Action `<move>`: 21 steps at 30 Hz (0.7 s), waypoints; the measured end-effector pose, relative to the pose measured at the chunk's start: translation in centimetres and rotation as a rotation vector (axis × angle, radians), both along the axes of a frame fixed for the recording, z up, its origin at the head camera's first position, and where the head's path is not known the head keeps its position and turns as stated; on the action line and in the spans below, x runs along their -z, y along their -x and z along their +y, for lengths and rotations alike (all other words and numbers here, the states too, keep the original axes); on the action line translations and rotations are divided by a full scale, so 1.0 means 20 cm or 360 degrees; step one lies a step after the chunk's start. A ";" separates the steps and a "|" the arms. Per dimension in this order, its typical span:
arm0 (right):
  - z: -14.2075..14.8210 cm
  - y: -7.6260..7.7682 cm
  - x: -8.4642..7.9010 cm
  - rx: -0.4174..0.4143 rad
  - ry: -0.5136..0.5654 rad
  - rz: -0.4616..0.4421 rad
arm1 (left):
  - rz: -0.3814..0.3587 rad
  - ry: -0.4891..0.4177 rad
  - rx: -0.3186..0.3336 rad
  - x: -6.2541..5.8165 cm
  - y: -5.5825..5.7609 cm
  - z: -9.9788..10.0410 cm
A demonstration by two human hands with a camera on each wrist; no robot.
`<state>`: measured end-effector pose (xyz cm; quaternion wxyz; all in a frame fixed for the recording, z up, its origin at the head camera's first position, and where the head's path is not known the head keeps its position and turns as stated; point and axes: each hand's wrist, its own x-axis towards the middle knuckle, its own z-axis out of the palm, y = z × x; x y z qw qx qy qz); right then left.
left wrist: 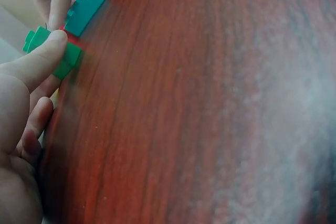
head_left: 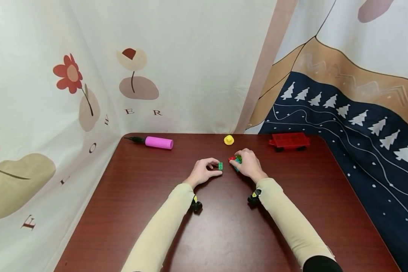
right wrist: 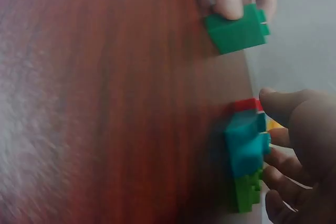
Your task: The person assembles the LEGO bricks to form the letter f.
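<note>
The green block [head_left: 220,166] is best kept level in the pinch of the left hand [head_left: 202,172], its underside clear. Smooth-sided and studded on top, it is held near the row of coloured blocks [right wrist: 244,150], at which the right hand [head_left: 249,165] is placed; whether these are gripped cannot be told.

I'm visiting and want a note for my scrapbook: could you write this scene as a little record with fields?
Surface: dark reddish-brown table
Left hand: pinches a green block
Right hand: at the other blocks; grip unclear
Other blocks: red block, teal block, lime block, in a row
Gap: green block apart from the row
Far edge, left: purple cylinder with dark pointed end
Far edge, middle: small yellow toy
Far edge, right: red toy cart
Backdrop: printed cloth
</note>
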<state>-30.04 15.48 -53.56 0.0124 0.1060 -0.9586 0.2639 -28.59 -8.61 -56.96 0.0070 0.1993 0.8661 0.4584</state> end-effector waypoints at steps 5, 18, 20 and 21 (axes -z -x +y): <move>-0.04 -0.01 0.03 0.0057 -0.0159 0.0093 | -0.0030 0.0007 0.0000 -0.01 -0.01 0.00; 0.00 -0.03 0.01 0.0095 -0.0035 0.0139 | -0.0021 -0.0012 0.0007 0.00 -0.01 0.00; 0.02 -0.03 0.01 0.0110 -0.0008 0.0156 | -0.0015 -0.0009 0.0007 0.00 -0.01 0.00; 0.03 -0.02 0.01 0.0116 -0.0006 0.0160 | -0.0017 -0.0006 0.0004 0.00 -0.01 -0.01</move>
